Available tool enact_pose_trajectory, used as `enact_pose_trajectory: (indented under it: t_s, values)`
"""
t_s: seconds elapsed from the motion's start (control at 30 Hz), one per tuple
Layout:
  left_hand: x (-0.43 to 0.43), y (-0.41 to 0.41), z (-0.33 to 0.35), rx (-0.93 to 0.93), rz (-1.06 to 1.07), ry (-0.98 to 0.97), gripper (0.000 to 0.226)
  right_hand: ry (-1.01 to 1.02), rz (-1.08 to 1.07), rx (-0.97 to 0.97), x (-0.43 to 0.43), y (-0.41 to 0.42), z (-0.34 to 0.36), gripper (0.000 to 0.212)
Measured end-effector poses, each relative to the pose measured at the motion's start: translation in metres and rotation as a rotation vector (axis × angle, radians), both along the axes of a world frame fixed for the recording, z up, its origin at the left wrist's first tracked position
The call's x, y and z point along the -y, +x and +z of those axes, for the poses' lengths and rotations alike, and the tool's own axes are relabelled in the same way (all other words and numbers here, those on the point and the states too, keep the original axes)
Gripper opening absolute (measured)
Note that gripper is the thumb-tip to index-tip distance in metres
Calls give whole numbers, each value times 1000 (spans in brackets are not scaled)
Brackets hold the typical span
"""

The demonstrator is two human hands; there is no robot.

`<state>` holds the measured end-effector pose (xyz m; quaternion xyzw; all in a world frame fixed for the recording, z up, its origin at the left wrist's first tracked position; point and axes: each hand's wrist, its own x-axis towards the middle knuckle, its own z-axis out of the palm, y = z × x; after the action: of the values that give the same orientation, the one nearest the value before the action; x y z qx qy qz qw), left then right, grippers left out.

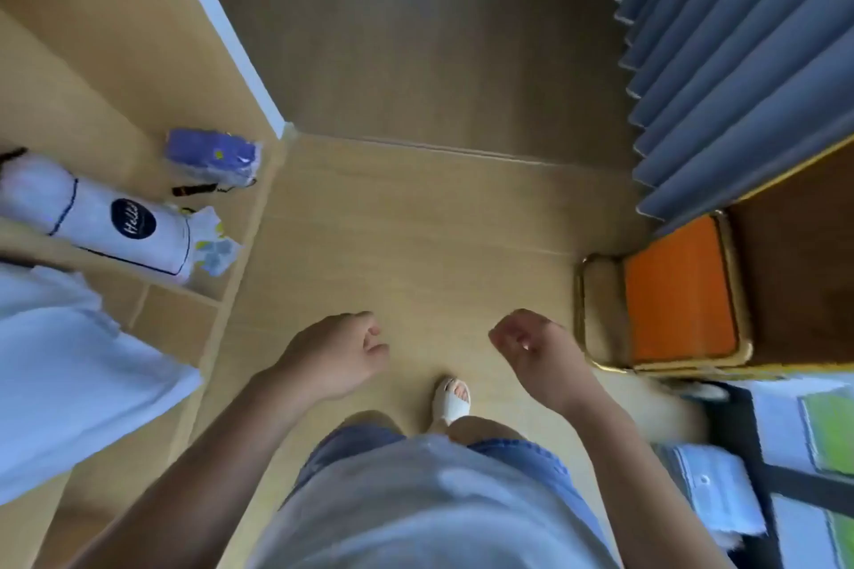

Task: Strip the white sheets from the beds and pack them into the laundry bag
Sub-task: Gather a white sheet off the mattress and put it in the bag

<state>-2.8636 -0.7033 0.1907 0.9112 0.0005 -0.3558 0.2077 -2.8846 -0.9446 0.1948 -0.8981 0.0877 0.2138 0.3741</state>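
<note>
Left hand (335, 356) and right hand (538, 351) hang loosely curled over the wood floor (416, 245), both empty. White sheet (69, 383) is bunched at 8 o'clock, well apart from the hands. White "Hello" roll (115, 222) on a shelf at 9 o'clock, orange chair (679, 291) at 3, grey curtain (739, 60) at 1.

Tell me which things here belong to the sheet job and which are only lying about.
Job: white cloth on the left, likely a sheet; left hand and right hand, both empty.
Lying about: white Hello pouch; purple packet; orange chair; grey-blue curtain.
</note>
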Motion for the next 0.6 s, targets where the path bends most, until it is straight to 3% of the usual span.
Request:
enact_pose_trajectory:
  t_s: [0.23, 0.33, 0.6]
  values:
    - [30, 125, 6, 21, 219, -75, 31, -3, 262, 20, 12, 177, 1, 8]
    - [26, 181, -2, 54, 339, -165, 23, -53, 319, -6, 10, 249, -4, 17]
    - [7, 444, -8, 109, -4, 7, 36, -288, 439, -185, -3, 476, -9, 37]
